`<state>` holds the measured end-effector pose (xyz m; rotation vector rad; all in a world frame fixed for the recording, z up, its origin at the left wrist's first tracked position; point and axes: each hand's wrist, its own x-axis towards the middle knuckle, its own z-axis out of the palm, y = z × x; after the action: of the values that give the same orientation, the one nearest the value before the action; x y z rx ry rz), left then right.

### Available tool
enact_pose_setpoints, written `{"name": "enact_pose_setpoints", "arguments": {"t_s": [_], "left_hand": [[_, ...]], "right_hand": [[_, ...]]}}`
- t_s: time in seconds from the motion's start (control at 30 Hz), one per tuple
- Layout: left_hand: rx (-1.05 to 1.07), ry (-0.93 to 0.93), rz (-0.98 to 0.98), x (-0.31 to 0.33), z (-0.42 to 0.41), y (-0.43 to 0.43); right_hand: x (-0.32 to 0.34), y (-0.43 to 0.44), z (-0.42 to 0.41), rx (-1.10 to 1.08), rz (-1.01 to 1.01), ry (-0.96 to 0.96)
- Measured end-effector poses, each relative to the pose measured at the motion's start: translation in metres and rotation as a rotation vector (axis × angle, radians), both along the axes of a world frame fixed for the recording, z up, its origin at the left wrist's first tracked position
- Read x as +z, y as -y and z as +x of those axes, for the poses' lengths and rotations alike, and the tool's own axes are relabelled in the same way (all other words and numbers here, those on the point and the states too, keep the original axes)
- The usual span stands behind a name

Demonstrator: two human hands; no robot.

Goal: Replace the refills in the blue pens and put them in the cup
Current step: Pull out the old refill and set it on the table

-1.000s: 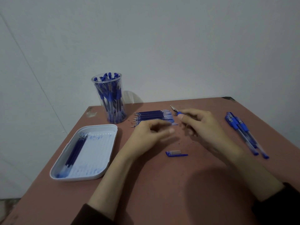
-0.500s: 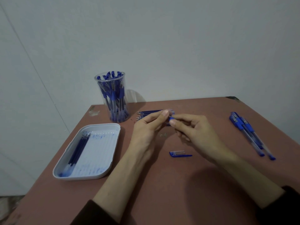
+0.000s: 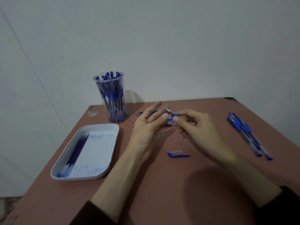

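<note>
Two hands, one blue pen (image 3: 172,114)

Right hand (image 3: 196,127) is pinching the blue pen by its grip, metal tip pointing up-left. Left hand (image 3: 146,127) is hovering just beside it, fingers (image 3: 154,109) straight, holding nothing. Pen cap (image 3: 177,154) is lying on the table (image 3: 162,189) between the forearms. Clear cup (image 3: 100,93), full of pens (image 3: 113,96), is standing back left.

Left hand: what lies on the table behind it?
A row of dark blue refills: metal tips show toward the cup, clear ends toward the right hand. The left hand covers their middles, so they cannot be counted.
</note>
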<state>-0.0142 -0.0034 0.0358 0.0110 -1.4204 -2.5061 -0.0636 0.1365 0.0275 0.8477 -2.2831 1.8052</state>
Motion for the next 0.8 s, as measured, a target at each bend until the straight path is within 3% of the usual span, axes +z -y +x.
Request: {"name": "enact_pose_setpoints", "arguments": {"t_s": [0.3,0.53,0.6,0.7,0.8], "left_hand": [[0.195,0.084,-0.24,-0.003,-0.005,0.011],[0.071,0.141,-1.141,-0.021,-0.004,0.005],[0.026,0.136,-1.263,-0.022,-0.004,0.005],[-0.02,0.14,-1.269,-0.019,-0.003,0.007],[0.039,0.171,-1.092,-0.018,-0.006,0.008]], "right_hand": [[0.001,-0.008,-0.006,-0.175,0.187,-0.109],[0.002,-0.013,-0.011,-0.256,0.201,-0.117],[0.001,-0.013,-0.011,-0.257,0.215,-0.125],[0.0,-0.012,-0.012,-0.254,0.236,-0.145],[0.001,-0.014,-0.011,-0.238,0.3,-0.181]]}}
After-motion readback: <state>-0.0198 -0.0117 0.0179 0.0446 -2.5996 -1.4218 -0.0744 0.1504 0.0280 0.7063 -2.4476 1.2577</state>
